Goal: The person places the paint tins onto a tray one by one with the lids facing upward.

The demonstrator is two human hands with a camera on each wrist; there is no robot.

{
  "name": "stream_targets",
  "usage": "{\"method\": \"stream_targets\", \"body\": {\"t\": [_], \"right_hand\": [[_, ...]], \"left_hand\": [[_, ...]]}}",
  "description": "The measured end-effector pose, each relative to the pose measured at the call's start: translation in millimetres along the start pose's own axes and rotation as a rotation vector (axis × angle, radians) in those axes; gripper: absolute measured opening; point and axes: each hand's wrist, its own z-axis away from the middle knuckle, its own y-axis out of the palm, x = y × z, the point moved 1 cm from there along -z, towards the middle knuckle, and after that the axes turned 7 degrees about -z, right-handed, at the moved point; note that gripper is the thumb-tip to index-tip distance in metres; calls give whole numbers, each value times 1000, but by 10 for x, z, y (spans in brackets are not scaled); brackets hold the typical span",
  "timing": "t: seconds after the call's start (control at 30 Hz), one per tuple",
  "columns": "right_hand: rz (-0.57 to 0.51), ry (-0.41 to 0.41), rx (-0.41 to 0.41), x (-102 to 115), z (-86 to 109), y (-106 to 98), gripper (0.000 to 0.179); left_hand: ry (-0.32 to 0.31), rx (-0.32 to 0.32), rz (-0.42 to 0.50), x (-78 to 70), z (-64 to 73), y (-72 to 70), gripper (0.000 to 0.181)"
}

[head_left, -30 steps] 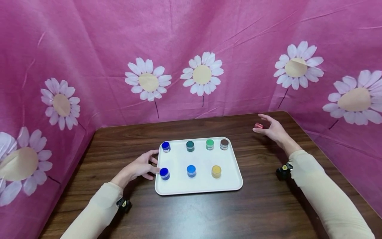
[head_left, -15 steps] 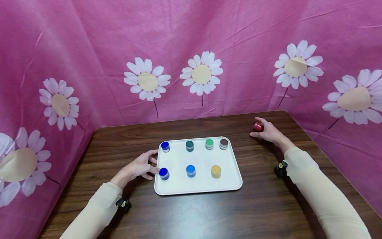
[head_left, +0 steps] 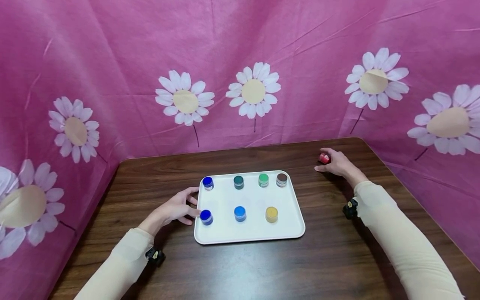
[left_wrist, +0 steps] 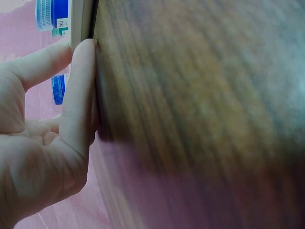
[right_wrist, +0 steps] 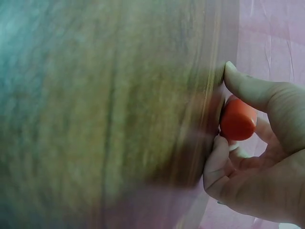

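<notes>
My right hand [head_left: 339, 163] is low over the table's far right, its thumb and fingers spread around a small red jar [head_left: 324, 158]. In the right wrist view the jar [right_wrist: 238, 119] lies on its side, its rounded orange-red end towards the camera, between thumb and fingers; a gap shows beside the thumb. At the left edge of a white tray [head_left: 225, 233] rests my left hand [head_left: 174, 208], fingers extended and fingertips against the rim. Nearest to its thumb stands a dark blue paint jar [head_left: 206, 217] on the tray.
On the tray's far side stand another dark blue jar [head_left: 208, 182], a dark green jar [head_left: 238, 182], a green jar [head_left: 263, 180] and a brown jar [head_left: 281, 179]. Nearer are a light blue jar [head_left: 240, 213] and a yellow jar [head_left: 271, 214]. A pink flowered cloth [head_left: 213, 41] surrounds the wooden table [head_left: 240, 271].
My right hand has come slightly down and left, with thumb and fingers drawing in around the red jar, more of which shows now. The left hand and tray have stayed put.
</notes>
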Motion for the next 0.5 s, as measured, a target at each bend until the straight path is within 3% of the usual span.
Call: {"method": "stream_targets", "body": {"t": [0.5], "right_hand": [[-8,-58,41,40,-24,35,61]], "left_hand": [[-3,2,3,12,-18,-8,89]]}}
